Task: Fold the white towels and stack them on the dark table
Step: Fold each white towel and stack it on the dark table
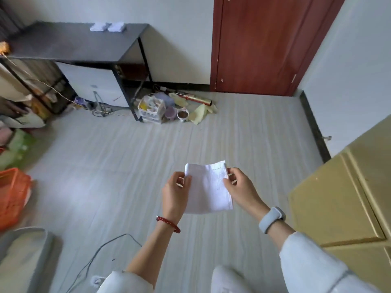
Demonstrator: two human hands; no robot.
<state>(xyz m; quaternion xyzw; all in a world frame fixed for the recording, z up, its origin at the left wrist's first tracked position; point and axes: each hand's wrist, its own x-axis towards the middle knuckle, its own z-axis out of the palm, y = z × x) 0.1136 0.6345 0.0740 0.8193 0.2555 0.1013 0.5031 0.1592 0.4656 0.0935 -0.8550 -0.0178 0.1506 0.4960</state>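
Person is standing, looking down at the floor (110, 166). Both hands are holding one white towel (208, 187) up in the air in front of the body, above the pale striped floor, well apart from the bench. Left hand (175, 191) is pinching the towel's left edge near the top, thumb in front, fingers curled behind. Right hand (240, 187) is pinching the right edge near the top, fingers curled round it. Towel is hanging down between the hands as a flat, roughly rectangular piece, already folded smaller by the look of it; how many layers, cannot tell.

Red bead bracelet (168, 224) is sitting on the left wrist, pale blue band (271, 219) on the right wrist. Light sleeves are covering both forearms lower down.

Dark bench (69, 43) is standing against the far wall at upper left. Two small white folded towels (106, 26) are lying side by side on its far edge, just beside each other.

Brown door (260, 43) is showing at upper right. Yellow cabinet (347, 197) is standing on the right. Orange basket (12, 195) is sitting at left edge. Clutter (165, 107) is lying on the floor by the bench leg.
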